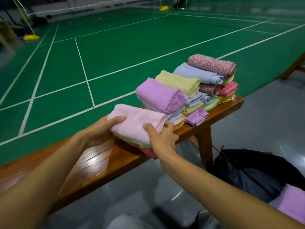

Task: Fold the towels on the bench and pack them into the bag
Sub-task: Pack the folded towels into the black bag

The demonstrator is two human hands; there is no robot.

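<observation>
While both hands grip one towel stack [137, 128], one bag [257, 172], one bench [99, 162]

Folded towels [179, 90] stacked on bench [99, 159]

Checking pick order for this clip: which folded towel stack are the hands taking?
The nearest stack, topped by the pale pink towel: left hand and right hand grip its ends. The purple-topped stack and those beyond sit untouched.

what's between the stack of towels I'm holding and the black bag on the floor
In the head view, only the bench's front edge, its wooden leg and bare grey floor separate the held stack from the bag.
</observation>
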